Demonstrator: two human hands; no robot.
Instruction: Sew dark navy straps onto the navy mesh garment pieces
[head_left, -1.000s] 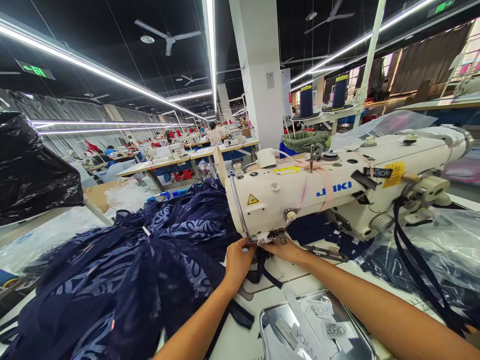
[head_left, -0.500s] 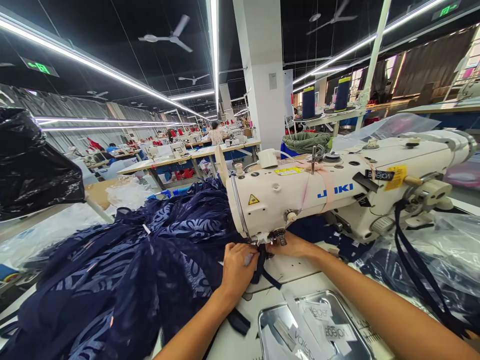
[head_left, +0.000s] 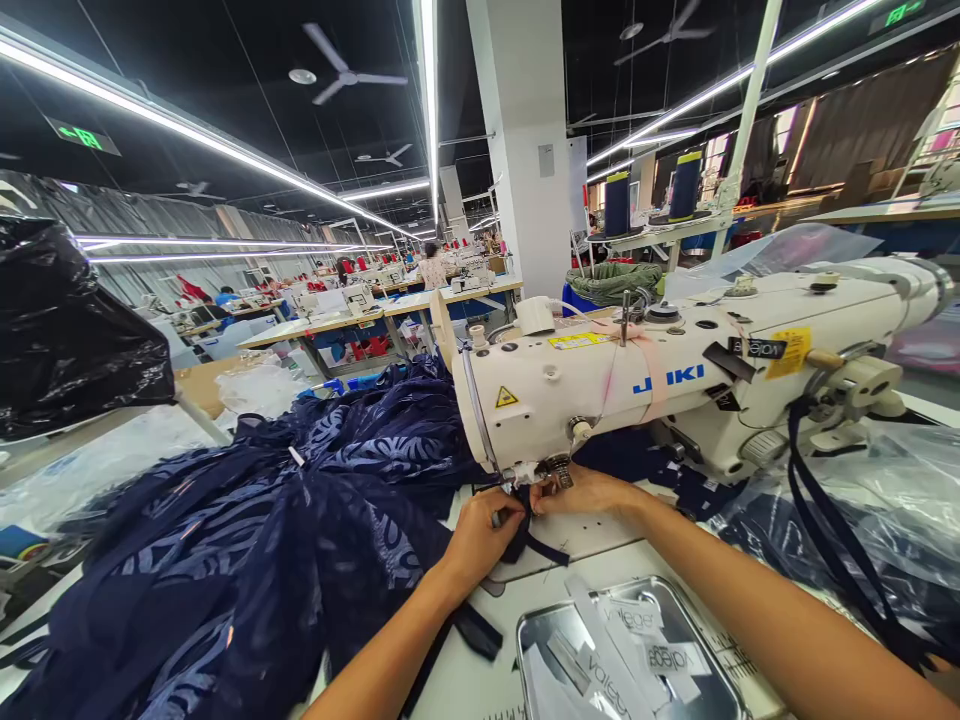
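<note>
Under the head of a white sewing machine (head_left: 555, 390) lies a narrow navy fabric strap (head_left: 523, 515), its loose end trailing on the machine bed. My left hand (head_left: 480, 535) is closed, thumb and fingertips pinching this strap just left of the needle area. A small grey object (head_left: 498, 518) shows in that hand's curled fingers; its kind is unclear. From the right, my right hand (head_left: 581, 493) reaches below the machine head, fingertips closed on the strap's other side. The machine partly hides those fingers and the needle.
Patterned navy garments (head_left: 300, 540) are heaped on the left. A metal tray (head_left: 525, 650) with printed white labels (head_left: 630, 620) sits in front. Clear plastic bags (head_left: 892, 490) and navy straps (head_left: 832, 530) lie right. A black bag (head_left: 75, 330) hangs left; thread cones (head_left: 685, 188) stand behind.
My left hand has turned slightly, its fingers now pinching closer to the strap. My right fingertips have come nearer the strap too. The strap's loose end has shifted a little to the right.
</note>
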